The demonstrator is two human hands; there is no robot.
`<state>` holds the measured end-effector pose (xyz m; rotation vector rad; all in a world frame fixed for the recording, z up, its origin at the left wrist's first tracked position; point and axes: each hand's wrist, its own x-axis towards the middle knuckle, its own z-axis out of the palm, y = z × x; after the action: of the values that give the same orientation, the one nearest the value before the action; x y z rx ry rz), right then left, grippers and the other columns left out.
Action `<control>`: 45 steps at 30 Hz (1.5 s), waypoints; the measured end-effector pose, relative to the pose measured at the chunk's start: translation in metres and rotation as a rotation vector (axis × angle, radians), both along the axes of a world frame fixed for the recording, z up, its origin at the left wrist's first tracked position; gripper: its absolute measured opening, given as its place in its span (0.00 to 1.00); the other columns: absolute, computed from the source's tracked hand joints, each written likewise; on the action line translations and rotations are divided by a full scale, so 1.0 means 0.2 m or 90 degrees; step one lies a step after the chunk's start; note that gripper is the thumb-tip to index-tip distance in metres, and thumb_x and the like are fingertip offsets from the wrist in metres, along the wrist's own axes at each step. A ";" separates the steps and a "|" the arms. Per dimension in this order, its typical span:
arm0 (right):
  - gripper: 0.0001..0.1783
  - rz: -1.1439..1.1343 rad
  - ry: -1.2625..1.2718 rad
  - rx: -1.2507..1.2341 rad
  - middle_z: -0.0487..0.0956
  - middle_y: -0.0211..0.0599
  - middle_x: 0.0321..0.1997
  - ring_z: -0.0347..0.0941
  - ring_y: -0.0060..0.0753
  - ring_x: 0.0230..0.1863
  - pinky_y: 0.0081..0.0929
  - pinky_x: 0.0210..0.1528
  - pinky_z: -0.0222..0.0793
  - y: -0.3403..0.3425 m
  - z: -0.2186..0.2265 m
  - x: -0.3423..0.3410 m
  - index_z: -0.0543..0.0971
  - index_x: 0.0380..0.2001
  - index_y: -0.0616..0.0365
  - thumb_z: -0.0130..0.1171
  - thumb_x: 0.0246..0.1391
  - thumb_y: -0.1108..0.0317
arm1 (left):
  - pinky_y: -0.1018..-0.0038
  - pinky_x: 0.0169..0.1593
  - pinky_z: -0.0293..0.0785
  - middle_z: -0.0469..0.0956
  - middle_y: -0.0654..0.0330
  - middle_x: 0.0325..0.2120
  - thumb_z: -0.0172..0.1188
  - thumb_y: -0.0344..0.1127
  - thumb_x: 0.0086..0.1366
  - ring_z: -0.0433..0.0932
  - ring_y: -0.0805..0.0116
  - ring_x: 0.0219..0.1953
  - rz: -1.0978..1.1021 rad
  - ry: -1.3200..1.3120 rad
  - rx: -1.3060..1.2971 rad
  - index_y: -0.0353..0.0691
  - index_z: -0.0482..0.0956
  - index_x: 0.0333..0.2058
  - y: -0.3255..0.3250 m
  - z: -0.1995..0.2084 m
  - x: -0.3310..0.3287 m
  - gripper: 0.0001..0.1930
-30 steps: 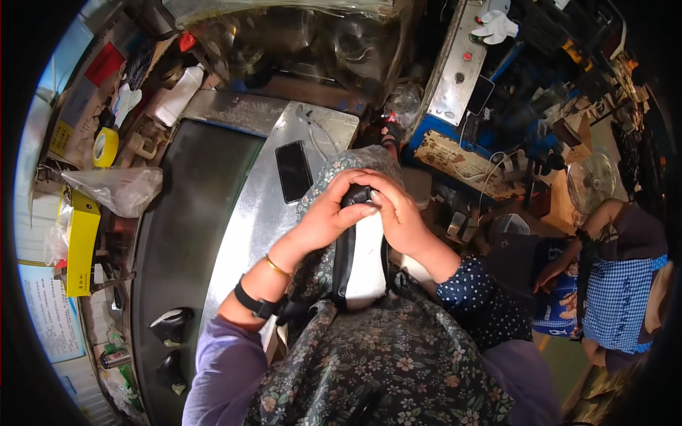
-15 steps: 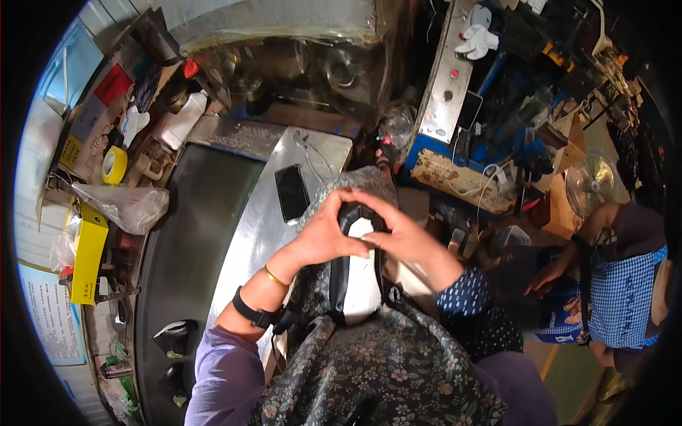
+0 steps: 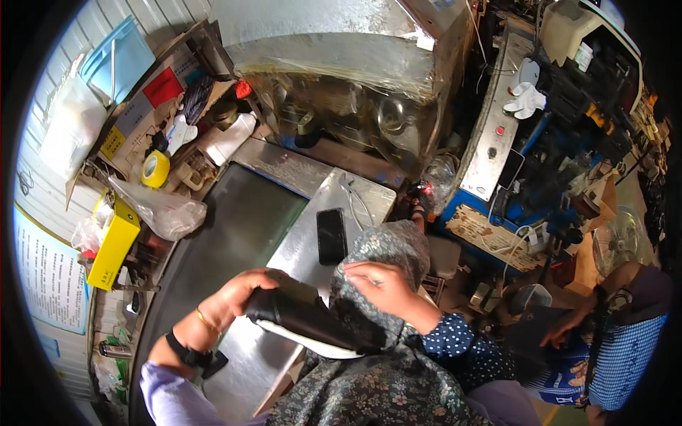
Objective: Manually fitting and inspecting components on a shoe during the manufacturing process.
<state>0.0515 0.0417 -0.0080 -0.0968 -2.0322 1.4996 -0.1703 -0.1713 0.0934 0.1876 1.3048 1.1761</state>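
A black shoe (image 3: 298, 310) with a white underside edge lies tilted across my lap, one end up to the left. My left hand (image 3: 238, 291) is closed round that raised end. The shoe's other end rests against the dark floral apron (image 3: 383, 387). Away from the shoe, my right hand (image 3: 387, 287) hovers over the floral cloth (image 3: 387, 248), its fingers loosely bent, with nothing visible in them. A black phone (image 3: 331, 236) lies on the metal table (image 3: 312, 220) just beyond the shoe.
A dark conveyor belt (image 3: 234, 220) runs at the left. Beside it are a yellow box (image 3: 115, 245), a plastic bag (image 3: 170, 209) and yellow tape (image 3: 155, 169). A machine with a control panel (image 3: 490, 135) stands at the far right. Another person's hand (image 3: 572, 323) is at the right.
The shoe has turned from upright between both hands to slanting leftward. My right hand has let go of it and moved right. The left hand carries its end left; the view has shifted.
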 end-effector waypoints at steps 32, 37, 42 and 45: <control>0.11 -0.061 -0.040 0.329 0.80 0.41 0.49 0.76 0.41 0.50 0.35 0.53 0.73 0.11 -0.35 -0.09 0.81 0.39 0.59 0.63 0.52 0.69 | 0.72 0.50 0.74 0.83 0.58 0.39 0.62 0.29 0.67 0.79 0.69 0.43 -0.058 0.630 0.363 0.34 0.82 0.43 0.83 -0.58 -0.03 0.08; 0.17 -0.109 -0.002 0.116 0.79 0.39 0.51 0.70 0.42 0.59 0.42 0.64 0.63 0.03 -0.34 -0.01 0.78 0.43 0.57 0.61 0.51 0.62 | 0.41 0.67 0.54 0.80 0.48 0.49 0.56 0.37 0.64 0.69 0.37 0.60 -0.358 1.154 0.405 0.34 0.83 0.42 0.69 -0.52 0.66 0.15; 0.17 -0.102 -0.014 0.221 0.79 0.39 0.51 0.70 0.43 0.59 0.42 0.64 0.63 -0.01 -0.36 0.13 0.78 0.43 0.57 0.61 0.51 0.62 | 0.44 0.70 0.49 0.80 0.50 0.49 0.53 0.42 0.64 0.68 0.39 0.62 -0.244 1.114 0.418 0.36 0.85 0.40 0.68 -0.62 0.81 0.17; 0.17 -0.104 -0.008 0.230 0.79 0.39 0.51 0.70 0.43 0.60 0.42 0.64 0.63 -0.01 -0.35 0.16 0.78 0.43 0.57 0.61 0.51 0.62 | 0.46 0.70 0.52 0.81 0.51 0.48 0.52 0.42 0.63 0.70 0.43 0.61 -0.230 1.128 0.432 0.35 0.85 0.37 0.66 -0.65 0.81 0.18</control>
<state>0.0838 0.0393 -0.0789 -0.1235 -2.2122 1.0189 -0.0084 -0.0395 -0.0362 2.2383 2.0366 0.9445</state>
